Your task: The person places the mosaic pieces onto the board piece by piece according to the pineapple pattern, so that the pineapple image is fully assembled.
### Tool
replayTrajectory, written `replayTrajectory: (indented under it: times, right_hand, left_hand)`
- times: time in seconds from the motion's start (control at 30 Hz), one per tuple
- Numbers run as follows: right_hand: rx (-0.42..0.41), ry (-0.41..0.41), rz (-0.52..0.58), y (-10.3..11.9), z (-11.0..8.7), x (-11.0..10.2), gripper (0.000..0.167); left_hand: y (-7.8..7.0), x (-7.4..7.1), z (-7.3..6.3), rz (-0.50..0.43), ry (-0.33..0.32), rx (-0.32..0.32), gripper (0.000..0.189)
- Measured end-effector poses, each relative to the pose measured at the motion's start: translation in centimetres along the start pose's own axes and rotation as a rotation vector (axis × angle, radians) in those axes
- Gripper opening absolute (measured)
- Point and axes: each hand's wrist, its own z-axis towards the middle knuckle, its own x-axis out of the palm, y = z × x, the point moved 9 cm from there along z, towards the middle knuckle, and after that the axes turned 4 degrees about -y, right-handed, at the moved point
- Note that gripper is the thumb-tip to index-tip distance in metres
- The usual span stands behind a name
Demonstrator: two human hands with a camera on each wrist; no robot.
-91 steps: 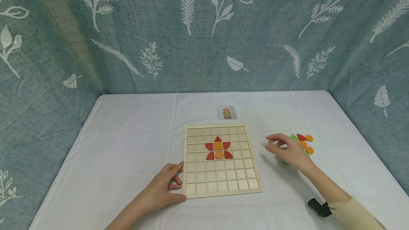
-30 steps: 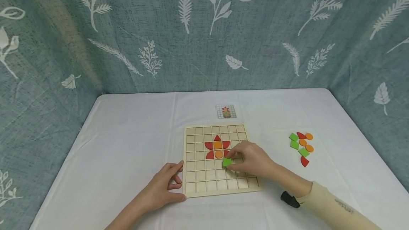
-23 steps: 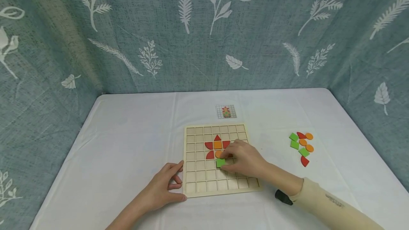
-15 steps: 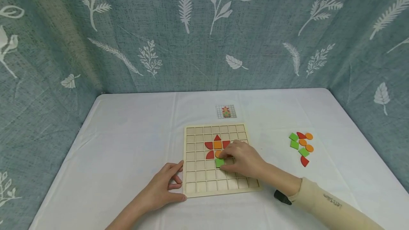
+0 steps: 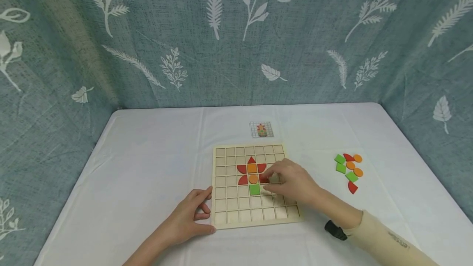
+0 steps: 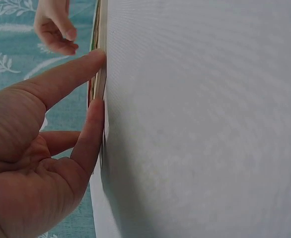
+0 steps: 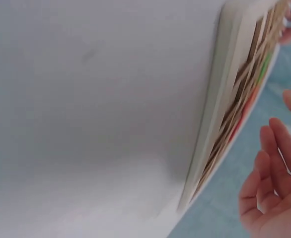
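Observation:
A wooden grid board lies flat on the white table. My left hand touches its left edge with thumb and fingertips; the left wrist view shows those fingertips against the board's side. Above the board's right half is my right hand, thumb and fingers parted with nothing between them. Just left of its fingertips, a green square tile sits in a cell below an orange round tile. Farther up are an orange square, a red triangle and red petal-shaped tiles; one is partly hidden by my right fingers.
A small pattern card lies behind the board. Loose tiles are grouped at the right: green squares, orange discs and red quarter pieces. A patterned blue-green curtain hangs behind the table.
My right hand came from the loose tiles with a green square, set it in the cell under the orange disc, let go and drew back slightly rightward. The left hand stayed at the board's edge.

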Motion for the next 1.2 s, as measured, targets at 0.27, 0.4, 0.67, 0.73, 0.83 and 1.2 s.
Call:
replayTrajectory:
  times: [0.27, 0.4, 0.67, 0.73, 0.83, 1.2]
  right_hand:
    - [0.161, -0.161, 0.071, -4.9, -2.3, -4.4, 0.024]
    - [0.245, -0.217, 0.094, -7.4, -3.8, -6.6, 0.028]
    - [0.433, -0.252, 0.022, -12.7, -6.9, -10.7, 0.042]
    - [0.462, -0.247, -0.002, -13.8, -7.5, -11.4, 0.043]
    - [0.489, -0.230, -0.028, -15.2, -8.3, -12.0, 0.043]
    - [0.610, -0.153, -0.148, -17.8, -10.2, -12.5, 0.042]
  left_hand:
    - [-0.1, -0.1, 0.0, 0.009, -0.006, -0.009, 0.095]
    - [-0.1, -0.1, 0.0, 0.012, -0.006, -0.011, 0.095]
    - [-0.2, -0.1, 0.1, 0.009, -0.001, -0.004, 0.095]
    - [-0.2, -0.1, 0.1, 0.008, 0.001, -0.002, 0.095]
    - [-0.2, -0.1, 0.1, 0.005, 0.003, -0.001, 0.095]
    - [-0.1, -0.1, 0.2, 0.005, -0.003, -0.015, 0.095]
